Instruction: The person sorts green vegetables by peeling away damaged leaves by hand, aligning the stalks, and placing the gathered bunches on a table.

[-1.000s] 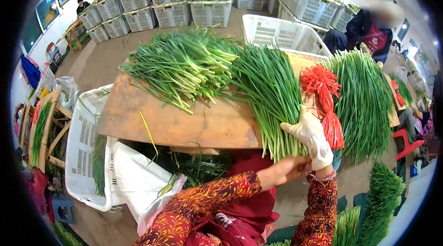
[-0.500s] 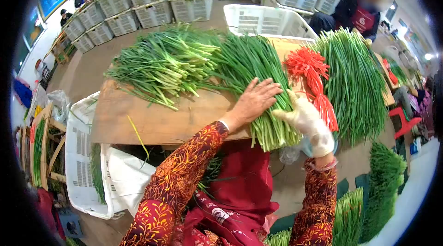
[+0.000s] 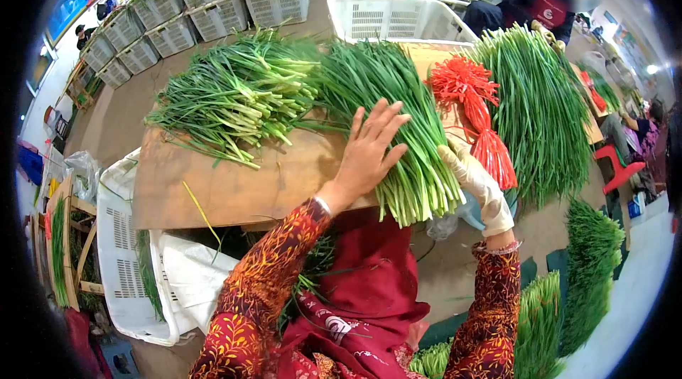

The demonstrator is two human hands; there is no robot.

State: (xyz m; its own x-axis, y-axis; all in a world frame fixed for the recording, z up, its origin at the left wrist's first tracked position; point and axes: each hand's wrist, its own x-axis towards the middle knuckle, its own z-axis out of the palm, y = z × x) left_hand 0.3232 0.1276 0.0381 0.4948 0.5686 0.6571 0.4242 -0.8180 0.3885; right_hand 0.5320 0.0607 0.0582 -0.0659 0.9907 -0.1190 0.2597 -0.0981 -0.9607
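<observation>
While the bare left hand [image 3: 369, 148] lies flat with fingers spread on the bundle of green stalks [image 3: 398, 123] at the wooden board's [image 3: 234, 187] near edge, the gloved right hand [image 3: 474, 181], fingers together, braces its side beside the red ties [image 3: 477, 120], so pressing evenly and squaring the cut ends beneath the fingertips would likely serve best.

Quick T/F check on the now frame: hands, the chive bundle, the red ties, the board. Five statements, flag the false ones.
1. The left hand lies flat, fingers spread, on the chive bundle. True.
2. The right hand is bare. False: it wears a pale glove.
3. The red ties lie to the right of that bundle. True.
4. The bundle rests in a white crate. False: it lies on the wooden board, cut ends overhanging the near edge.
5. The loose pile of greens is left of the bundle. True.
</observation>
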